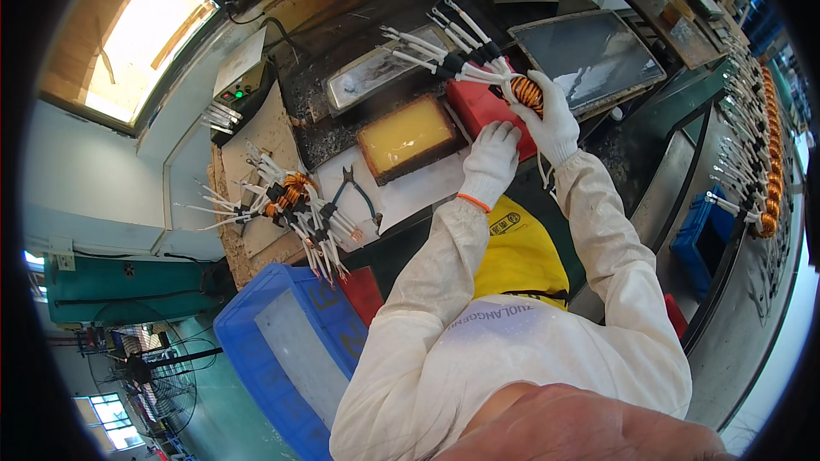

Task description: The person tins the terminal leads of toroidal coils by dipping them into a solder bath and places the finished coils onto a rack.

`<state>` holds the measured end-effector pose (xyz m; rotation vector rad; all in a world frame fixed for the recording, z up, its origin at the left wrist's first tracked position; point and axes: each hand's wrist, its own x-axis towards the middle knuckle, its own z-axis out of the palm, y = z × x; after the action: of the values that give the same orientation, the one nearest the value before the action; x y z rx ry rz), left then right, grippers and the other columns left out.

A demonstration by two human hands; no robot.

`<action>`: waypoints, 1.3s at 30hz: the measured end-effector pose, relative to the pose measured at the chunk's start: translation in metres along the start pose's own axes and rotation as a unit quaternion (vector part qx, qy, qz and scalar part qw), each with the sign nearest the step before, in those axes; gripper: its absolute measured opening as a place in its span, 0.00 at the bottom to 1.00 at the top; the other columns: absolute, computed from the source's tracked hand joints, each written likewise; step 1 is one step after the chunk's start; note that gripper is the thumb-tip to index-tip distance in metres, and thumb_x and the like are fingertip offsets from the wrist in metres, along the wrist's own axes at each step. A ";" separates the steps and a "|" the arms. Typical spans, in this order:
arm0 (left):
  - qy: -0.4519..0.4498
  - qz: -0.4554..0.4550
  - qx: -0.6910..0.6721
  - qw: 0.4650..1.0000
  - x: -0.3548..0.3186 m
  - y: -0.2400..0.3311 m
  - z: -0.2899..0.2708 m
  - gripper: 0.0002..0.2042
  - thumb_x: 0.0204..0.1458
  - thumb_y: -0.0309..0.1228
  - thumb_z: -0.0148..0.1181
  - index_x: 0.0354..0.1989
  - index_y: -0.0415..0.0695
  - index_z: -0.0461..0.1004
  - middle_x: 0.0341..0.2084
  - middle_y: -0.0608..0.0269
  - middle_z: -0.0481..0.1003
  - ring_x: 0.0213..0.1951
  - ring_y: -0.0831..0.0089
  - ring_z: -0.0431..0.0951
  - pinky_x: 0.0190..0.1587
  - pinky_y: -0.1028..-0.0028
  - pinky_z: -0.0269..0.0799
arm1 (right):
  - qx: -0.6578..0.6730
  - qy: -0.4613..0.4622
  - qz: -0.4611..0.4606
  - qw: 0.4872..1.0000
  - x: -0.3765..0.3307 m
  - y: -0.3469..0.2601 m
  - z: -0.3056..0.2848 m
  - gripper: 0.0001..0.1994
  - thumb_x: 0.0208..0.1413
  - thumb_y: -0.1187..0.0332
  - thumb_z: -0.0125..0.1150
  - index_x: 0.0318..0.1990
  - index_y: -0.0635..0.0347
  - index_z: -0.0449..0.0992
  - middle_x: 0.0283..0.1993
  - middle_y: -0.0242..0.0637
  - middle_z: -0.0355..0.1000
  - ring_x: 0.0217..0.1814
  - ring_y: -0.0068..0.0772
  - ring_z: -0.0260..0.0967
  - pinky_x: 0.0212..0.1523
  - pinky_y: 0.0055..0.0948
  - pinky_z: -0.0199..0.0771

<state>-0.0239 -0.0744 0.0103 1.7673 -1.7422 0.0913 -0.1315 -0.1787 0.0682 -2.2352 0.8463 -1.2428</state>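
Note:
In my right hand [553,124], gloved in white, is a copper-wound ring coil [526,96], fingers wrapped round its right side. White-sleeved leads [465,34] with black sleeves and metal lugs reach up and left from the coil, over a red box [474,107]. My left hand [491,158], also in a white glove, is against the box's near edge. Its fingers are together and curled; what they hold, if anything, is hidden. Left of the box stands a dark-rimmed tray of yellow, waxy material [407,133]. Pliers [354,193] with dark handles lie beyond its left side.
Several coils with leads [290,196] are heaped at the bench's left, above a blue bin [242,307]. A long tray with a silvery surface [389,71] and a grey flat pan [589,60] are farther back. More coils [773,162] line the right-hand rack, near a blue box [702,235].

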 end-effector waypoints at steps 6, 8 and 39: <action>-0.008 0.007 0.038 0.999 0.001 -0.010 0.008 0.18 0.48 0.28 0.55 0.50 0.42 0.74 0.53 0.53 0.73 0.57 0.54 0.70 0.60 0.58 0.67 | -0.022 -0.071 0.031 0.997 0.012 -0.009 -0.005 0.29 0.50 0.65 0.70 0.60 0.54 0.66 0.53 0.46 0.69 0.55 0.49 0.69 0.55 0.37 0.71; -0.008 0.003 0.028 1.000 0.001 -0.010 0.010 0.18 0.50 0.28 0.53 0.50 0.43 0.75 0.53 0.53 0.73 0.58 0.54 0.70 0.60 0.58 0.67 | -0.012 -0.078 0.033 0.996 0.019 -0.003 -0.003 0.28 0.51 0.65 0.70 0.60 0.55 0.66 0.53 0.46 0.69 0.56 0.49 0.69 0.56 0.37 0.70; -0.002 -0.024 0.022 0.999 -0.001 -0.005 0.012 0.17 0.52 0.29 0.49 0.50 0.44 0.75 0.53 0.55 0.73 0.59 0.54 0.69 0.63 0.60 0.64 | 0.132 0.156 0.075 0.976 -0.032 0.052 0.013 0.32 0.49 0.77 0.71 0.62 0.64 0.62 0.58 0.46 0.64 0.59 0.40 0.66 0.62 0.33 0.66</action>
<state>-0.0238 -0.0796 -0.0022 1.8423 -1.7121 0.1063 -0.1484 -0.1927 0.0096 -1.7631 0.8844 -1.5578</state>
